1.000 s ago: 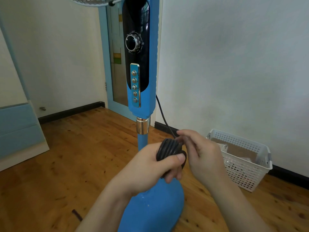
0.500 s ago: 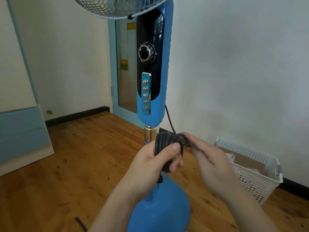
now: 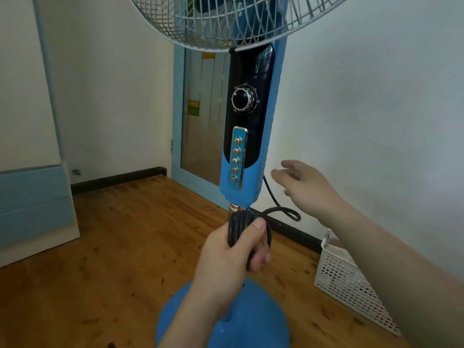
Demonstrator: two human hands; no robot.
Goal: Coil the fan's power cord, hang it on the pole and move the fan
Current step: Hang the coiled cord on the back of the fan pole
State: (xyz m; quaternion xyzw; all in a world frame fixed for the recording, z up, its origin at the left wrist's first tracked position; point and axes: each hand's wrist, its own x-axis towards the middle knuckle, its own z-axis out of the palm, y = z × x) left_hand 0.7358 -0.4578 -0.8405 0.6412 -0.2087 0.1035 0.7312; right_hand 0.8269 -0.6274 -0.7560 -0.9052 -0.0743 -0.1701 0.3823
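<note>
On the knotty plank floor (image 3: 120, 259) we see the glossy blue fan (image 3: 247, 156) standing on its round base, wire grille overhead, wall just behind. A perforated white basket (image 3: 349, 280) sits near the base at right; the floor to the left lies open. Our left hand (image 3: 226, 257) has its fingers clamped on the black coiled cord (image 3: 241, 227) in front of the pole; our right hand (image 3: 305, 187) hangs beside it, fingers apart, holding nothing.

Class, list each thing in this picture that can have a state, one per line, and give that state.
Cord: coiled, gripped against the pole, one loop trailing right.
Left hand: shut on the cord.
Right hand: open, holding nothing.
Fan: upright on the floor.
Dial: pointer position unclear.
Basket: upright by the wall, contents mostly hidden.
</note>
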